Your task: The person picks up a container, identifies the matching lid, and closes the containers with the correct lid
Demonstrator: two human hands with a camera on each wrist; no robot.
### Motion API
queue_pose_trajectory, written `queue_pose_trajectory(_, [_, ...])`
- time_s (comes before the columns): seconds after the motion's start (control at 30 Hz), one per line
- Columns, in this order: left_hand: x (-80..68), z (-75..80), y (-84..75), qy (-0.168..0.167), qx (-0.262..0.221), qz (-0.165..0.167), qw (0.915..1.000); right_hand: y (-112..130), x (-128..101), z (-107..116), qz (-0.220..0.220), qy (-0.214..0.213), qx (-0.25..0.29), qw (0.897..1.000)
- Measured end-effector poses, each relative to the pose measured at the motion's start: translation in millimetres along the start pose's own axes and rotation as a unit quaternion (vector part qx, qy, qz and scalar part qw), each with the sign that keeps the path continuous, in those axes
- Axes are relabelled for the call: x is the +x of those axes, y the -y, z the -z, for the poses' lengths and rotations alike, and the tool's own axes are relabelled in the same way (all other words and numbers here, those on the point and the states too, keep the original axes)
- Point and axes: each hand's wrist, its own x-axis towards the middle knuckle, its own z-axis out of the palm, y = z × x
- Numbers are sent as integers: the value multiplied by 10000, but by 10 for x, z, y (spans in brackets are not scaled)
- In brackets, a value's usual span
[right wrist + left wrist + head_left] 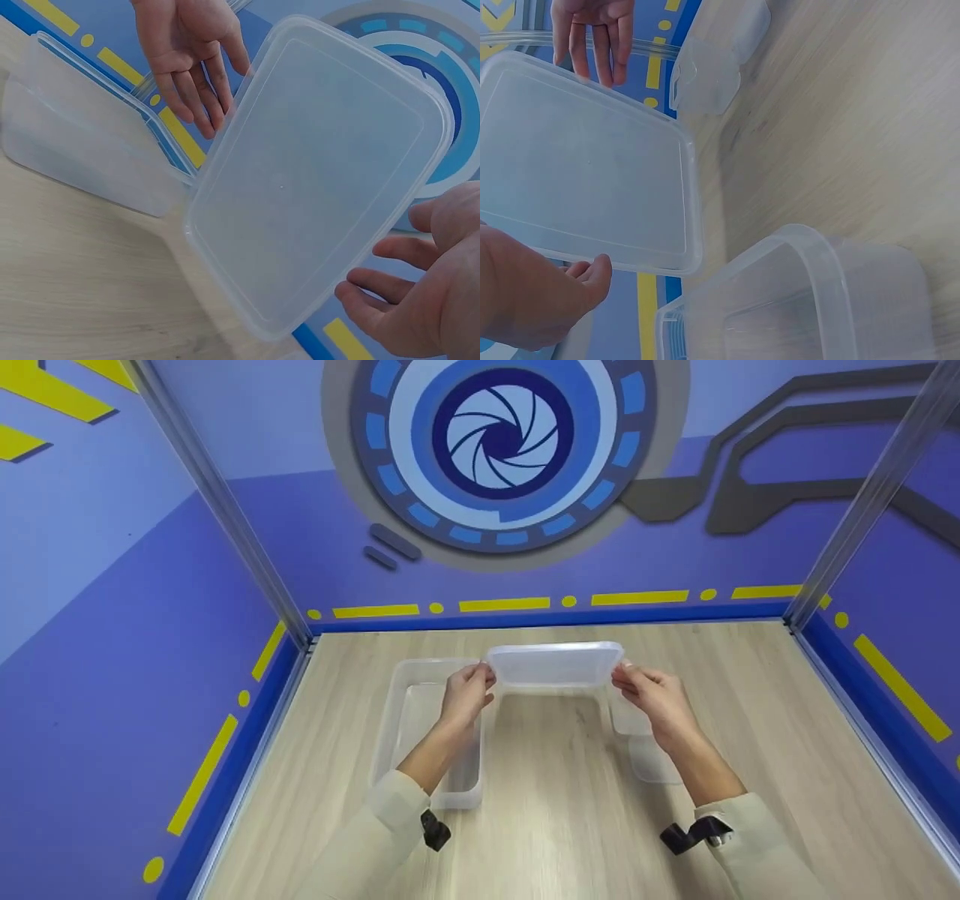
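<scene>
From the head view, the left hand (466,692) and right hand (654,695) hold a clear rectangular plastic lid (555,664) by its short ends, above the wooden table (555,810), forearms angled inward. An open clear plastic tub (431,727) stands under the left forearm.

Left wrist view: thumb at the lid's (585,165) edge.

Right wrist view: fingers loosely spread, tips touching the lid's (315,172) rim.

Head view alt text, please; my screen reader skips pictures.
Two hands, left hand and right hand, hold a clear plastic lid by its short ends above a wooden table. An open clear tub sits at left.
</scene>
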Motion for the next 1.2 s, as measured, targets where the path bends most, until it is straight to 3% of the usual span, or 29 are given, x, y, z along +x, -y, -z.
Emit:
queue_pose_trajectory(0.3, [5,15,-10,-45,122,48,9999,26,-19,19,-2,-43,-28,10000])
queue_pose_trajectory(0.6, [-31,53,19,129,131,75,9998,33,-9,-12,4,-106,187,9998])
queue_pose_trajectory(0.9, [-58,53,45,19,186,-8,9998,4,-49,-58,201,-158,-168,9995])
queue_pose_trajectory(1.2, [-36,35,78,-44,128,-118,9998,-4,-50,-75,-74,-334,-175,9993])
